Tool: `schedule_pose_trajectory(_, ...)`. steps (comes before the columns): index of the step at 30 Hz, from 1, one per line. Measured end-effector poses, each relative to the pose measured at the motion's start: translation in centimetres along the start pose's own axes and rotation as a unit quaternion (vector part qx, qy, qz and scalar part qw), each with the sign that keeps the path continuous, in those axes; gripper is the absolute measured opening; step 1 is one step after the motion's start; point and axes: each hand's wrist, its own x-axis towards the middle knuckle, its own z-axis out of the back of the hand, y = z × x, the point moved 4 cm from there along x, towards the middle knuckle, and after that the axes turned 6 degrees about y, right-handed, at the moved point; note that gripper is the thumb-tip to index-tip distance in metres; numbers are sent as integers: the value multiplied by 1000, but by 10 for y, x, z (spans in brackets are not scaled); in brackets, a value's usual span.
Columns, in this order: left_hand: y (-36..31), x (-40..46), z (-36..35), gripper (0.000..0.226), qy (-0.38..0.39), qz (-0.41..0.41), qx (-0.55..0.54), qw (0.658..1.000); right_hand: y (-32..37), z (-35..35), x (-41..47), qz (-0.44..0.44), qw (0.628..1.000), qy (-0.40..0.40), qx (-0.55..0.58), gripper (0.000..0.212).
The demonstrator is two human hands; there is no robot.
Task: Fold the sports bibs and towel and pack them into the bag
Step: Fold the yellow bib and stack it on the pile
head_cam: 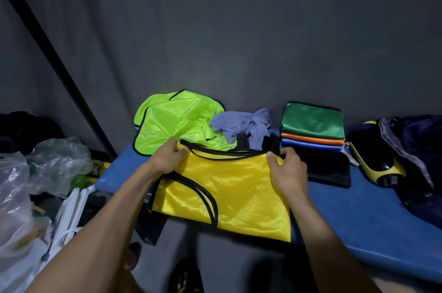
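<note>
The left hand (167,157) and the right hand (288,168) each pinch a far corner of the shiny yellow mesh bib with black piping (229,192), thumbs on top, holding it folded flat over the near edge of the blue padded bench (358,216); behind it lie a crumpled neon-green bib (174,120) and a bunched lavender towel (241,123). To the right, a stack of folded green, orange and blue bibs (313,129) rests on a black fabric bag (327,168).

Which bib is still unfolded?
The neon green bib, crumpled at the back left beside the towel. The yellow bib is being folded; green, orange and blue ones sit stacked.
</note>
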Motion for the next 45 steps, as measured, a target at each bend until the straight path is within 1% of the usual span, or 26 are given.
schedule_pose_trajectory(2, -2, 0, 3, 51, 25, -15, -35, 999, -2, 0, 3, -1, 1000, -9, 10, 48)
schedule_pose_trajectory(5, -5, -1, 2, 46, 53, -31, -39, 997, -5, -2, 4, 3, 999, -28, 23, 45)
schedule_pose_trajectory(6, -5, 0, 2, 49, 53, -32, -48, 997, -6, -2, 5, 0, 999, -36, 30, 44)
schedule_pose_trajectory(7, -4, 1, 2, 57, 54, -27, -73, 996, -8, -3, 5, -4, 998, -43, 39, 44)
schedule_pose_trajectory(9, -3, 3, 4, 73, 33, -11, -155, 987, -11, -5, 8, -13, 997, -51, 61, 39)
schedule_pose_trajectory(10, 0, 6, 8, 73, 9, -1, -185, 983, -12, -6, 10, -16, 996, -51, 70, 33)
schedule_pose_trajectory(11, 3, 9, 11, 67, -18, 9, -193, 981, -14, -7, 12, -17, 996, -47, 77, 27)
schedule_pose_trajectory(12, 6, 12, 13, 56, -42, 15, -171, 984, -16, -8, 14, -20, 996, -36, 80, 22)
schedule_pose_trajectory(13, 6, 13, 13, 45, -54, 17, -123, 991, -17, -9, 15, -21, 997, -23, 77, 19)
schedule_pose_trajectory(15, 7, 13, 11, 40, -60, 15, -30, 998, -17, -10, 17, -18, 996, 1, 84, 18)
schedule_pose_trajectory(16, 7, 14, 9, 37, -60, 5, -9, 998, -18, -10, 18, -17, 995, 8, 101, 17)
schedule_pose_trajectory(18, 7, 16, 7, 25, -63, -18, -1, 998, -16, -9, 19, -20, 989, 21, 143, 16)
schedule_pose_trajectory(19, 6, 16, 7, 23, -67, -26, 2, 997, -15, -10, 19, -26, 985, 29, 170, 16)
schedule_pose_trajectory(21, 5, 16, 8, 25, -82, -33, 2, 996, -14, -11, 19, -42, 971, 43, 232, 16)
schedule_pose_trajectory(24, 9, 20, 11, 29, -115, -30, 17, 993, -10, -11, 16, -71, 951, 61, 295, 17)
schedule_pose_trajectory(27, 16, 25, 18, 30, -137, -21, 60, 989, -11, -17, 14, -109, 927, 119, 338, 16)
schedule_pose_trajectory(29, 20, 28, 22, 28, -140, -20, 78, 987, -11, -21, 14, -125, 910, 156, 364, 23)
schedule_pose_trajectory(31, 24, 31, 24, 25, -140, -22, 82, 986, -9, -24, 15, -126, 889, 197, 394, 28)
schedule_pose_trajectory(33, 27, 32, 24, 24, -137, -30, 85, 986, -5, -24, 17, -116, 877, 230, 406, 25)
schedule_pose_trajectory(34, 28, 33, 24, 24, -135, -34, 87, 986, -3, -24, 18, -107, 877, 237, 404, 22)
schedule_pose_trajectory(35, 28, 34, 24, 24, -134, -38, 90, 986, -1, -24, 19, -92, 886, 237, 388, 18)
schedule_pose_trajectory(38, 30, 34, 24, 25, -132, -45, 91, 986, 4, -20, 21, -34, 932, 206, 296, 22)
schedule_pose_trajectory(40, 30, 34, 24, 26, -132, -49, 90, 986, 6, -18, 22, -4, 951, 186, 246, 13)
schedule_pose_trajectory(42, 30, 34, 24, 26, -134, -56, 88, 986, 5, -15, 23, 22, 962, 151, 228, 10)
schedule_pose_trajectory(45, 30, 34, 24, 26, -135, -58, 82, 986, 5, -13, 23, 11, 961, 114, 251, 7)
